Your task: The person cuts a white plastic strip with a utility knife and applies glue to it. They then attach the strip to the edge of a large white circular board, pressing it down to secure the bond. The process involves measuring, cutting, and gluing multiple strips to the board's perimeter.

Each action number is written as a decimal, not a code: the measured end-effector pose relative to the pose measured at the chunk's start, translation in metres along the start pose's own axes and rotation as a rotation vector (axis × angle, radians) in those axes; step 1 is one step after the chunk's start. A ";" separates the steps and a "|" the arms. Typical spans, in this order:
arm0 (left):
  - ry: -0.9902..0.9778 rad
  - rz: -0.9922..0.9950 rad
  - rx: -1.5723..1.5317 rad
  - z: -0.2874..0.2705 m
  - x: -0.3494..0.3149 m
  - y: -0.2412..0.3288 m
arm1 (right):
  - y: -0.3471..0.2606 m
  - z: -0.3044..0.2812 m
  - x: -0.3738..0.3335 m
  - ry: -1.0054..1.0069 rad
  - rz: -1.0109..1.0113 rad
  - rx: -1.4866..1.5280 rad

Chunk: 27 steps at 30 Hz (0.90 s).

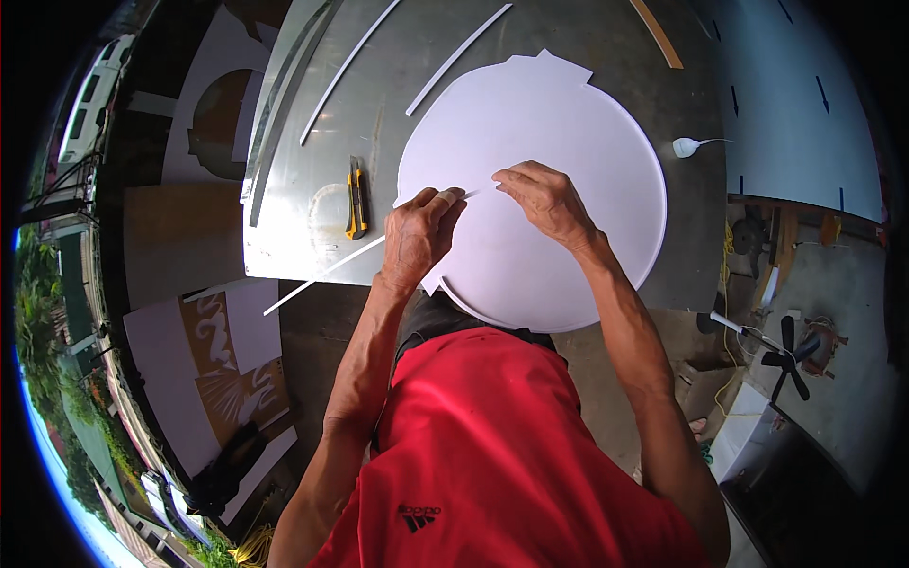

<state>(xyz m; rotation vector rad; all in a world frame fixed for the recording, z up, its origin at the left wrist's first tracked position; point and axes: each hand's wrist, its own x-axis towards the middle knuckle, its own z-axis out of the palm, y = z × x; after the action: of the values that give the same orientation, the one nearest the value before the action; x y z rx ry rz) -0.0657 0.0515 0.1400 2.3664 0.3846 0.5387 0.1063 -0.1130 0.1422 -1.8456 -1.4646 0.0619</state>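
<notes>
A thin white strip slants up from the lower left into my left hand, whose fingers pinch it near its upper end. A short bit of the strip sticks out past the fingertips toward the right. My right hand is closed in a pinch just beside that end; whatever lies between its fingertips is too small to make out. Both hands are over a large round white panel with square tabs and a raised thin rim along its right and lower edges. A yellow and black utility knife lies left of the panel.
The panel rests on a grey metal table, overhanging its near edge. Two more white strips, a metal strip and an orange-brown strip lie farther back. A small white squeeze bottle is right of the panel. A black-bladed fan stands lower right.
</notes>
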 end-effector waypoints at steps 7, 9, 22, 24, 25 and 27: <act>-0.087 0.071 0.111 0.008 0.027 0.028 | 0.026 -0.035 -0.005 -0.118 -0.087 -0.041; -0.122 0.109 0.133 0.006 0.027 0.034 | 0.030 -0.044 -0.009 -0.256 -0.078 -0.094; -0.165 0.260 0.083 -0.014 0.042 0.053 | -0.001 -0.070 -0.020 -0.223 -0.019 -0.105; -0.159 0.267 0.067 -0.019 0.043 0.057 | -0.012 -0.076 -0.018 -0.210 -0.006 -0.114; -0.129 0.266 0.055 -0.021 0.042 0.058 | -0.019 -0.078 -0.016 -0.197 -0.011 -0.119; -0.069 0.262 0.031 -0.026 0.041 0.061 | -0.032 -0.081 -0.014 -0.170 -0.022 -0.130</act>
<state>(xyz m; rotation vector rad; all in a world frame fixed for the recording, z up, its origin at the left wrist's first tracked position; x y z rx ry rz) -0.0347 0.0376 0.2099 2.4741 0.0516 0.5710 0.1140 -0.1654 0.2121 -1.9683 -1.6398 0.1181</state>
